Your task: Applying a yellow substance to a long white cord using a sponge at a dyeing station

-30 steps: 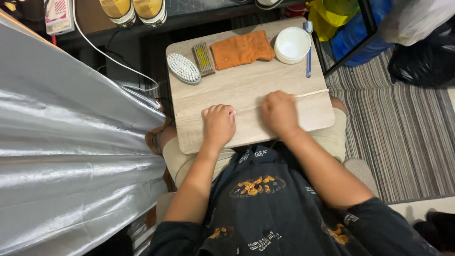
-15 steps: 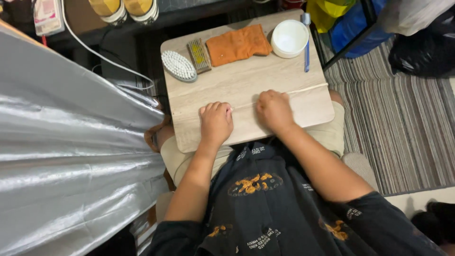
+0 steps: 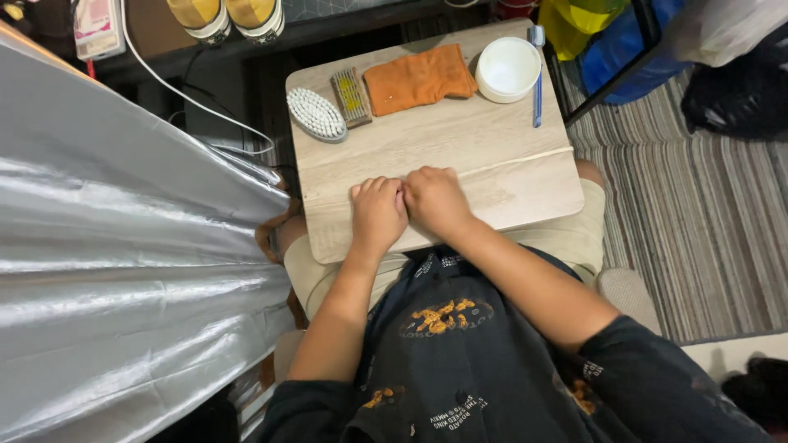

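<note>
Hands now meet at the middle of the board; half a second ago they lay apart on it, each on its own side.

Far left: a silver-grey sheet (image 3: pixel 107 271) hangs in folds and fills that side of the view. A white cable (image 3: pixel 185 94) runs across the dark floor behind it. A pair of yellow shoes (image 3: pixel 226 16) with white toes stands at the top edge.

On the person's lap: a pale wooden board (image 3: pixel 509 164), lying flat. Along its far edge, left to right, are an oval white brush (image 3: pixel 316 115), a small rectangular brush (image 3: pixel 351 97), a folded orange cloth (image 3: pixel 419 78), a round white bowl (image 3: pixel 509 70) and a thin blue-handled tool (image 3: pixel 537 86). All of it sits well away from the hands.

Near edge of the board: left hand (image 3: pixel 377 212) and right hand (image 3: pixel 435 201) rest side by side, touching at the thumbs. Fingers are curled under, knuckles up. Nothing shows in either grip, though I cannot tell whether something small is tucked beneath.

Right side: a striped rug (image 3: pixel 698 213), with blue and yellow bags (image 3: pixel 607 33) at the top.

Judgement: this looks like a pause, with the hands parked and no tool taken up. Any move toward the brushes or cloth would call for the hands to part, uncurl and reach forward across the bare wood.
</note>
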